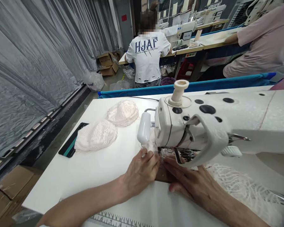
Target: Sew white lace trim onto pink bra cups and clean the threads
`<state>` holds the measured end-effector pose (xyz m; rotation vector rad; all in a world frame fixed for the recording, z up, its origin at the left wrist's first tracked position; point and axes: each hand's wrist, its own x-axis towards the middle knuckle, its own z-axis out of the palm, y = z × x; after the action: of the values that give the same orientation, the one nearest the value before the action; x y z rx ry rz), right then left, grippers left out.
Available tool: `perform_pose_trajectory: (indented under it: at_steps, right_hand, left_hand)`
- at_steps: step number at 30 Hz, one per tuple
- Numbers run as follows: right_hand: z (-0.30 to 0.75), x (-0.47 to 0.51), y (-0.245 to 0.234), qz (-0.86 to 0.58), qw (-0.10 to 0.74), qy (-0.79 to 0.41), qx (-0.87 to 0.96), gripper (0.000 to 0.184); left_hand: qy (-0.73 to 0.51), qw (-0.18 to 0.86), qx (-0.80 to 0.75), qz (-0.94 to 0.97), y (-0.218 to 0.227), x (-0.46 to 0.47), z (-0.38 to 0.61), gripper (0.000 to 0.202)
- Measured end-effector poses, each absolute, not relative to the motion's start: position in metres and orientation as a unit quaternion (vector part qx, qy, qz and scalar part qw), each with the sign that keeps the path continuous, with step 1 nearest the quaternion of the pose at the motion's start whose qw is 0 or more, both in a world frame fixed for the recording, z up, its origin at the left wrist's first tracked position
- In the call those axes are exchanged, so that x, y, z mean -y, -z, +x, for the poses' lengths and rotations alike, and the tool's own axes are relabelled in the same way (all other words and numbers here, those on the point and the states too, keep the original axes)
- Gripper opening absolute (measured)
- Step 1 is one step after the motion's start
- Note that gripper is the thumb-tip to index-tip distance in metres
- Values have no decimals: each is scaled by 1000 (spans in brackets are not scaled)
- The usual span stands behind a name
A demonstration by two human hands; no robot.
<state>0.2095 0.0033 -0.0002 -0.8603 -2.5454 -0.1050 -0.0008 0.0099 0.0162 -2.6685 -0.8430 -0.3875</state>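
Observation:
A white sewing machine stands over the table, with its needle area low at the left end of the arm. Pale lace fabric runs under the machine's head. My left hand has its fingers curled closed on the lace, just left of the presser foot. My right hand lies flat with stretched fingers right of the foot, its fingertips partly hidden behind the machine's white guard. More lace strips lie loosely to the right of my right hand.
Two piles of lace pieces, a near one and a far one, lie on the white table. A dark phone-like slab sits under the near pile. A ruler scale marks the front. Two people work at machines ahead.

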Motion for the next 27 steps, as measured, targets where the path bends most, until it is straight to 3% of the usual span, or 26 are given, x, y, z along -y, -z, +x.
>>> perform_pose_trajectory:
  at_steps: [12,21,27]
  right_hand:
    - [207,-6,0,-313,274,53,908,44]
    - [205,-11,-1,-327,348,61,877,27]
    - [205,-16,-1,-342,334,90,874,31]
  left_hand:
    - [136,236,324,-906,-8,-11,2,20]
    - [148,199,336,-909,-12,-23,-1,15]
    - [152,215,337,-904,-10,-43,0,24]
